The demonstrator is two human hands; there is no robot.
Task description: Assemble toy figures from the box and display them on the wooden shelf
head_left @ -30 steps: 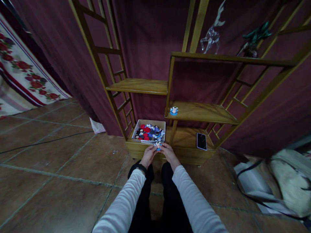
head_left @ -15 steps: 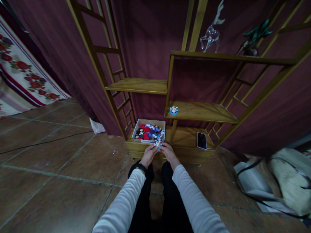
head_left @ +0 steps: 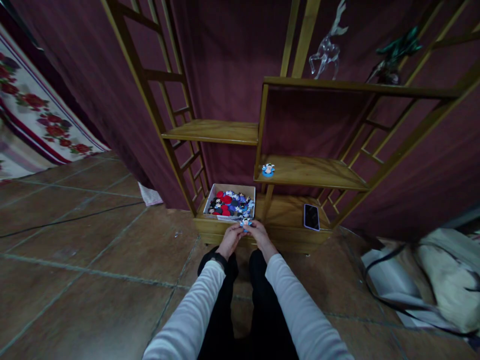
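Note:
Between my two hands is a small blue-and-white figurine, just in front of a cardboard box. My left hand has its fingers closed on the figurine from the left. From the right, my right hand grips it as well, the thumb near its base. The box sits on the low left part of the shelf unit and holds several small figurines in red, black, blue and white. A similar figurine on a round blue base stands at the left end of the middle right shelf. My fingers hide part of the held figurine.
A phone lies on the lower right board of the wooden shelf unit. Above stand a clear deer ornament and a dark green ornament. Bags rest on the floor at right; a cable crosses the tiles at left.
The held figurine has shifted slightly to the right and turned a little between my fingers. My hands stay in nearly the same place, and the box and shelf things have not moved.

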